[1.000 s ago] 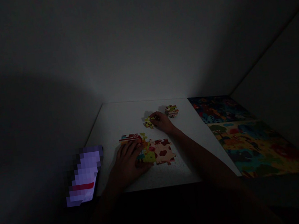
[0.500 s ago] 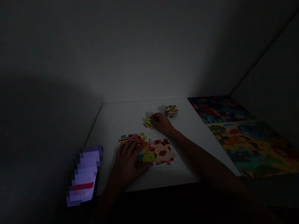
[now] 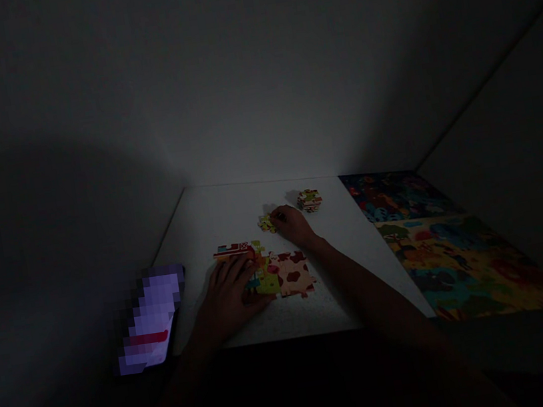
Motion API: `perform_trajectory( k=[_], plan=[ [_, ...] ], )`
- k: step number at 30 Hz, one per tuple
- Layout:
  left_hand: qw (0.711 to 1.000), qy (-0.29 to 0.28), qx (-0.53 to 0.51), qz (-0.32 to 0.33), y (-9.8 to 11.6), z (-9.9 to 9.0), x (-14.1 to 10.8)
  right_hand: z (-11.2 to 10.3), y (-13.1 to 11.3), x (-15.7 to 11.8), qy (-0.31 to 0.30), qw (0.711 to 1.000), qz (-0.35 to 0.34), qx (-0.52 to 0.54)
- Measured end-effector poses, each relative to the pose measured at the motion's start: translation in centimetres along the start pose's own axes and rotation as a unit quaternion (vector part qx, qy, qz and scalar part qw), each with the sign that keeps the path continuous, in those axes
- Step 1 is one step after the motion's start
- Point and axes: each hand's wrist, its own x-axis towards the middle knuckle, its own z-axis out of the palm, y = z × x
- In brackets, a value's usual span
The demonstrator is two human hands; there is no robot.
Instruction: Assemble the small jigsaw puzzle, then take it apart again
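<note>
Though dim overall, frame still readable. Landmark: partly assembled jigsaw section [image 3: 281, 273], lying flat on a white table [image 3: 193, 221], centre-front.

Well left of section: lit handheld device [image 3: 154, 321], pixelated, details hidden, just past the table's near left corner.

Touching section's left end: left hand [image 3: 229, 297], palm down, fingers spread, no pinch. Fingertips [image 3: 245, 268] over the yellow-green middle pieces, close to a strip with red and white markings. Actual pressure: cannot tell from this view.

Section itself: strip with red and white markings along the far left, yellow-green and orange pieces in the middle, cream piece with dark red blotches at the right end. Edges irregular, several knobs open.

Just beyond section, toward the far table edge: loose yellow-green piece [image 3: 267, 223], touched by the right hand [image 3: 293, 224]. Fingers curled downward, thumb side hidden; pinch or plain contact: cannot tell. Forearm [image 3: 368, 284] running in from lower right, past section's right end.

Beyond section and right of that hand: small stack of puzzle pieces [image 3: 309, 200], near but not touching.

Well right of section: large colourful printed sheet [image 3: 461, 257], flat, dark upper panel, yellow and teal lower panel. Sheet or box lid: cannot tell.
</note>
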Motion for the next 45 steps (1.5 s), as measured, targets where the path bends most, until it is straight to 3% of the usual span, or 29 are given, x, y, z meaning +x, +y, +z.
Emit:
perform_trajectory(
  k=[12, 20, 26, 32, 38, 45],
  plan=[
    [0.995, -0.092, 0.02, 0.034, -1.0, -1.1, -0.2, -0.2, -0.2, 0.0, -0.004, 1.0, -0.009, -0.014],
    [0.995, -0.071, 0.007, 0.067, -2.2, -2.0, -0.8, -0.5, -0.2, -0.1, 0.004, 1.0, -0.005, 0.007],
    [0.995, -0.04, 0.016, 0.085, -2.1, -2.0, -0.9, -1.9, -0.8, -1.1, 0.051, 0.996, -0.076, 0.018],
    [0.991, -0.013, 0.044, 0.129, -1.3, -2.9, -0.7, -1.9, -2.0, -1.9, -0.043, 0.994, -0.095, 0.014],
    [0.991, -0.01, 0.039, 0.131, -1.0, -3.0, -0.5, -1.6, -3.0, -2.4, -0.127, 0.987, -0.1, -0.023],
    [0.991, 0.001, 0.032, 0.132, -0.5, -3.5, -0.3, -1.3, -3.7, -2.7, -0.179, 0.976, -0.117, -0.033]
  ],
)
